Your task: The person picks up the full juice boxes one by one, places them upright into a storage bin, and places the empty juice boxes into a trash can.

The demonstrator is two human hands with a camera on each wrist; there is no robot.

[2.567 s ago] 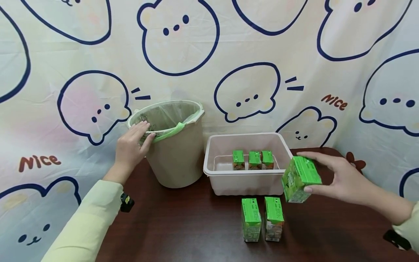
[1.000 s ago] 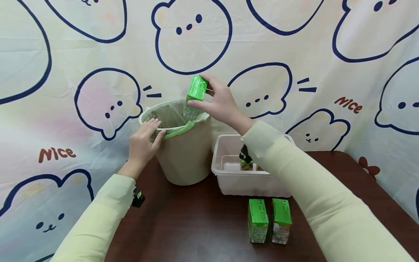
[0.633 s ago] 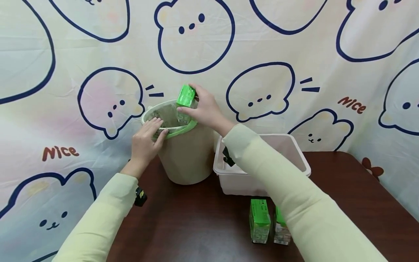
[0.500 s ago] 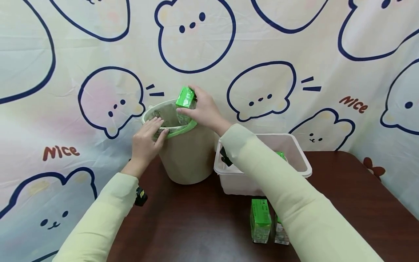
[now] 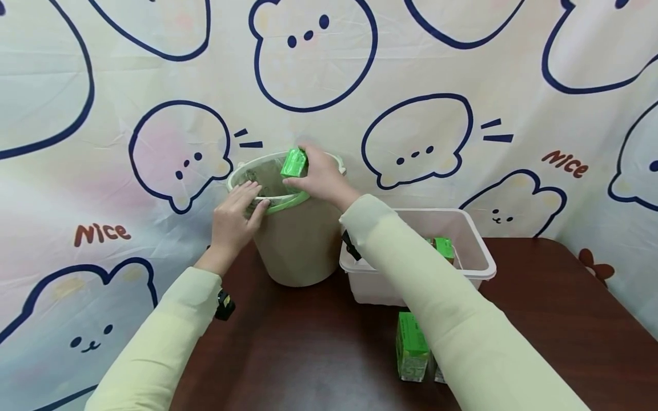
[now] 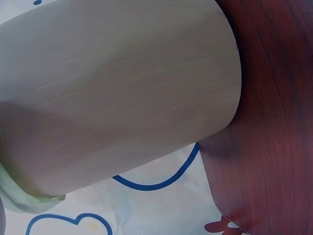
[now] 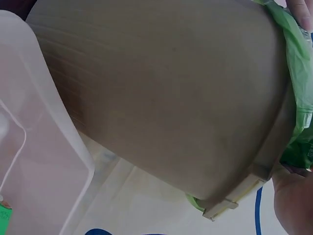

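Observation:
My right hand (image 5: 324, 180) holds a small green drink carton (image 5: 295, 163) between thumb and fingers, its top near rim height in the mouth of a beige trash bin (image 5: 298, 245). The carton's lower part is hidden behind the bin's front rim. A green liner edge (image 7: 301, 83) folds over that rim. My left hand (image 5: 235, 217) rests on the near left rim, fingers lying straight across it and thumb on the liner. In the left wrist view the bin's side wall (image 6: 127, 98) fills most of the picture.
Right of the bin stands a pale plastic tub (image 5: 485, 264) with a green-topped carton (image 5: 444, 249) visible inside. In front of it a green carton (image 5: 412, 347) stands on the dark wooden table (image 5: 308, 354), another mostly behind my right sleeve. A patterned cloth (image 5: 319, 68) hangs behind.
My right hand has carried the carton from right of the tub, leftward over the bin, then lowered it into the bin's mouth. My left hand has stayed on the rim; the view has shifted slightly.

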